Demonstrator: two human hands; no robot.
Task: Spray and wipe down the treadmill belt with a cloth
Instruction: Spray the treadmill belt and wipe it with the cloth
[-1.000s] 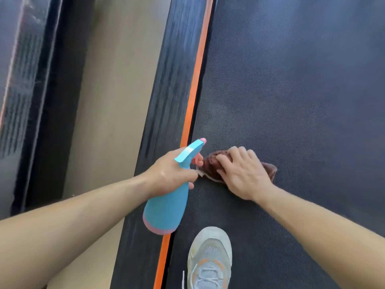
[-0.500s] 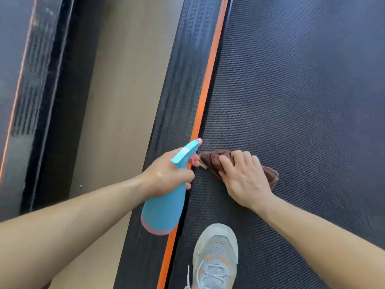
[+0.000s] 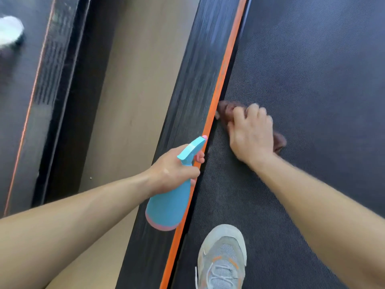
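Note:
The dark textured treadmill belt [image 3: 312,80] fills the right side of the head view. A brown cloth [image 3: 227,109] lies bunched on the belt at its left edge, beside the orange stripe. My right hand [image 3: 252,134] presses down on the cloth with its fingers curled over it, hiding most of it. My left hand [image 3: 173,170] grips the neck of a light blue spray bottle [image 3: 168,205] with a pink base, held over the side rail with its nozzle pointing toward the cloth.
A black ribbed side rail [image 3: 187,101] with an orange stripe [image 3: 220,97] borders the belt on the left. Beige floor [image 3: 125,101] separates it from a second treadmill [image 3: 31,101] at far left. A grey sneaker [image 3: 223,259] stands on the belt near the bottom.
My right hand has slid the cloth forward along the belt's left edge, away from me. The left hand still holds the bottle in about the same pose. The camera view shifted.

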